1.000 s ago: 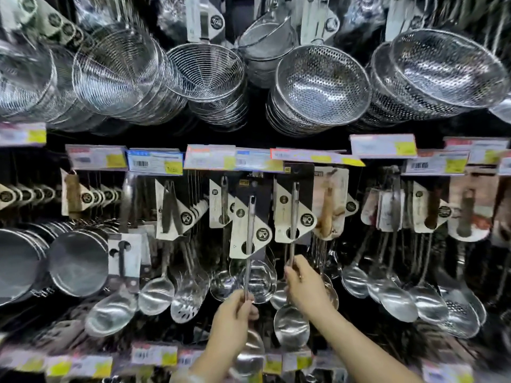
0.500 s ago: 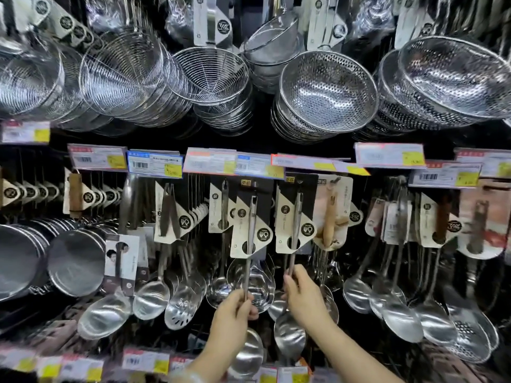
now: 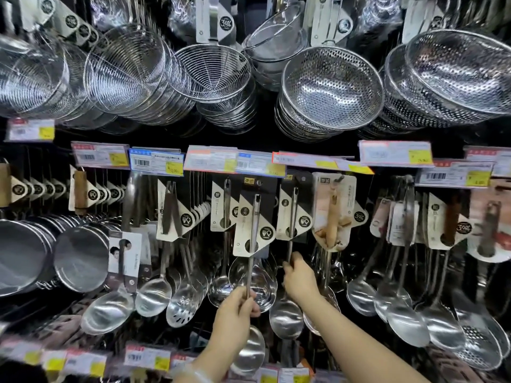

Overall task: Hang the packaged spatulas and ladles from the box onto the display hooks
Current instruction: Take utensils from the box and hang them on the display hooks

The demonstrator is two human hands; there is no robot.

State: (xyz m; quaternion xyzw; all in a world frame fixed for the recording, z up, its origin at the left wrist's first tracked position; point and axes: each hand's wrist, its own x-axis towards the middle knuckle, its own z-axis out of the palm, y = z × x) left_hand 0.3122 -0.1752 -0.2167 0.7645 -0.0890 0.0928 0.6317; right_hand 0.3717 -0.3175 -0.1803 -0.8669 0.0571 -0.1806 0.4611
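My left hand (image 3: 236,313) grips the thin steel handle of a packaged ladle (image 3: 253,233); its white-and-black card sits high against the display and its bowl (image 3: 249,352) hangs below my wrist. My right hand (image 3: 300,277) holds the handle of a second carded ladle (image 3: 293,214) just to the right, whose bowl (image 3: 286,317) hangs under my palm. Both cards lie beneath the price-tag rail (image 3: 260,163). The hooks themselves are hidden behind the cards. No box is in view.
Rows of hanging ladles and slotted spoons (image 3: 398,308) fill the rack on both sides. Wire and perforated strainers (image 3: 331,84) hang overhead. Steel pans (image 3: 80,258) crowd the left. A wooden-handled tool pack (image 3: 331,214) hangs right beside my right hand. Price labels (image 3: 146,357) line the lower shelf edge.
My view has tipped slightly upward, so the rack sits lower in frame. Both hands keep their grip on the two ladle handles; the ladles have barely shifted.
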